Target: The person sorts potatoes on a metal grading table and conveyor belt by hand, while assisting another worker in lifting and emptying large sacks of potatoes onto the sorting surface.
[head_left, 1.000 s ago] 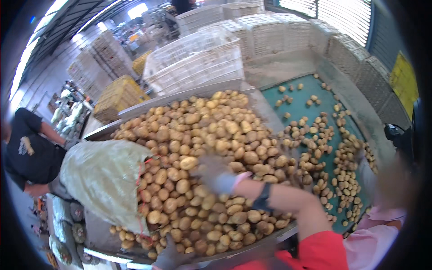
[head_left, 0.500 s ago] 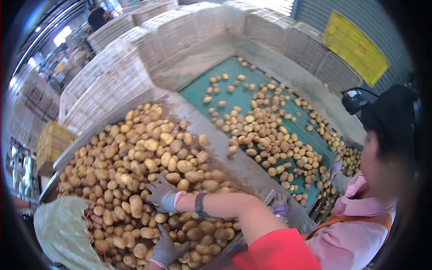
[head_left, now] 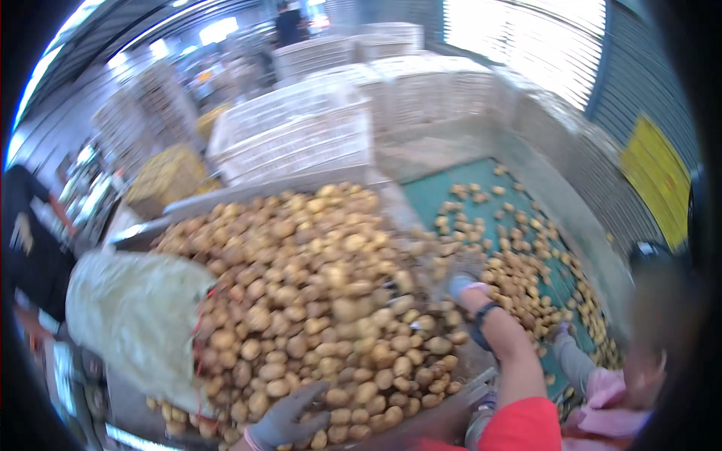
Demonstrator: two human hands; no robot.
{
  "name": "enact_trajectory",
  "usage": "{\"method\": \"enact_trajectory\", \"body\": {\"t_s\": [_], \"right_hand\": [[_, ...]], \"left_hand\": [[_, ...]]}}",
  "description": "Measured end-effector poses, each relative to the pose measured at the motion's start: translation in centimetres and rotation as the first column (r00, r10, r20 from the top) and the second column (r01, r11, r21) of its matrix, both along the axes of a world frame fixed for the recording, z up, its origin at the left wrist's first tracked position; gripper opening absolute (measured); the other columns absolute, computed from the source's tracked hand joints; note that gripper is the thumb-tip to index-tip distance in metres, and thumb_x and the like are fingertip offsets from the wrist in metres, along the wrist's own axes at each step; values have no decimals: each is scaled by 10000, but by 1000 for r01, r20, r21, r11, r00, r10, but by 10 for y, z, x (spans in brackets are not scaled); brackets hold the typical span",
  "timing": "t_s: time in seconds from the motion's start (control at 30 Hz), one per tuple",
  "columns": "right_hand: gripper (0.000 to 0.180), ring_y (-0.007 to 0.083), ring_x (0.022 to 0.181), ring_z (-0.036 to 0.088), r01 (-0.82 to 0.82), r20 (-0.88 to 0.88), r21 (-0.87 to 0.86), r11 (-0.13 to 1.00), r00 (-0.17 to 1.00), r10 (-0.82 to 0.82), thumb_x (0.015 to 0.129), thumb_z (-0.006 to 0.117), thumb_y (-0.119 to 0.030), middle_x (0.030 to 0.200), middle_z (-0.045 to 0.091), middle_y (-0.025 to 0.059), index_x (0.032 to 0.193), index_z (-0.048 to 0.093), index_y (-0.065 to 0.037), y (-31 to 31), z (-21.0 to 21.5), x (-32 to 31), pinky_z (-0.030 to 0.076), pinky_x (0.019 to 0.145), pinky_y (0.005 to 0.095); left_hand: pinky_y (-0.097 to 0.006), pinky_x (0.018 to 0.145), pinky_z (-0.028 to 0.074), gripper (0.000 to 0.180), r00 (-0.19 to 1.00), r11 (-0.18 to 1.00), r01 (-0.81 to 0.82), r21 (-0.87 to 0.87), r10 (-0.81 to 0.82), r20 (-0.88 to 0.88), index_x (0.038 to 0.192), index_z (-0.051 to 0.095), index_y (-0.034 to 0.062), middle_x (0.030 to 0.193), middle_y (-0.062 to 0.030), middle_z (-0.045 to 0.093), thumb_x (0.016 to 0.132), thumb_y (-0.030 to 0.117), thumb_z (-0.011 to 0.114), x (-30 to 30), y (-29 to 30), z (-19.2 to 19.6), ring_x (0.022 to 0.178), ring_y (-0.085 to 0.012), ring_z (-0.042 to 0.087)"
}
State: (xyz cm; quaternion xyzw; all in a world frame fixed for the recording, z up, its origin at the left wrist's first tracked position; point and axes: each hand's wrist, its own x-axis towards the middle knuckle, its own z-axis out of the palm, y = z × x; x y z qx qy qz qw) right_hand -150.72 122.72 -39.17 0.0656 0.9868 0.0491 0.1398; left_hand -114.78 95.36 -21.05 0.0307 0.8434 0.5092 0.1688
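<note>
The left hand (head_left: 289, 421), gloved grey, rests fingers spread on the near edge of the potatoes (head_left: 316, 293) heaped on the surface (head_left: 143, 233). A pale sack (head_left: 135, 327) lies at the heap's left. The right hand (head_left: 462, 274) reaches the heap's right edge, blurred; its grip cannot be told. Beyond, a green belt (head_left: 444, 195) carries loose potatoes, with white crates (head_left: 301, 139) behind.

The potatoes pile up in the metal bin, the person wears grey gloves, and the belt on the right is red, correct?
Not quite: the head view shows the belt is green. The potatoes do pile in the metal bin, and both the left hand and right hand wear grey gloves.
</note>
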Motion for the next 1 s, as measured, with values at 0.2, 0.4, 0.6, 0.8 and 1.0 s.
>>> {"method": "enact_trajectory", "body": {"t_s": [0.2, 0.4, 0.6, 0.8, 1.0], "right_hand": [[620, 338, 1400, 197, -591, -343, -475, 652, 807, 481, 845, 602, -301, 1481, 279, 186, 1388, 390, -89, -120, 68, 68, 181, 1139, 431], [465, 328, 1263, 413, -776, -455, -593, -212, 106, 884, 777, 638, -256, 1394, 409, 138, 1225, 563, -160, -278, 114, 205, 337, 1059, 406], [432, 346, 1390, 222, -945, -431, -322, 58, 201, 880, 825, 567, -319, 1424, 399, 82, 1252, 562, -255, -266, 69, 195, 82, 1153, 467], [358, 357, 1375, 235, -870, -283, -290, 398, 475, 833, 814, 591, -274, 1345, 473, 59, 1171, 600, -241, -221, 54, 120, 89, 1142, 517], [411, 307, 1350, 286, -588, -327, -185, 788, 793, 515, 860, 519, -364, 1360, 478, 106, 1218, 586, -175, -106, -35, 33, 147, 1129, 483]], "left_hand": [[-336, 942, 459, 554, 934, 921, -354, -162, 355, -27, 1362, 406, 2, 1279, -178, 533, 890, 197, 620, 90, -38, -12, 1157, -247, 541], [-348, 838, 504, 589, 732, 726, -673, -140, 682, 16, 1350, 441, 20, 1161, -175, 614, 847, 240, 655, 165, -38, -28, 979, -266, 644], [-372, 675, 508, 514, 677, 559, -712, -425, 707, -204, 1339, 478, 89, 968, -155, 661, 872, 232, 637, 158, -16, -3, 796, -309, 641], [-353, 630, 502, 409, 684, 513, -687, -514, 695, -220, 1228, 563, 50, 840, -145, 664, 837, 151, 630, 153, -22, -15, 686, -267, 639], [-417, 619, 467, 345, 674, 504, -715, -485, 681, -286, 1205, 593, 87, 847, -190, 634, 868, 158, 609, 159, -18, -11, 707, -356, 612]]}}
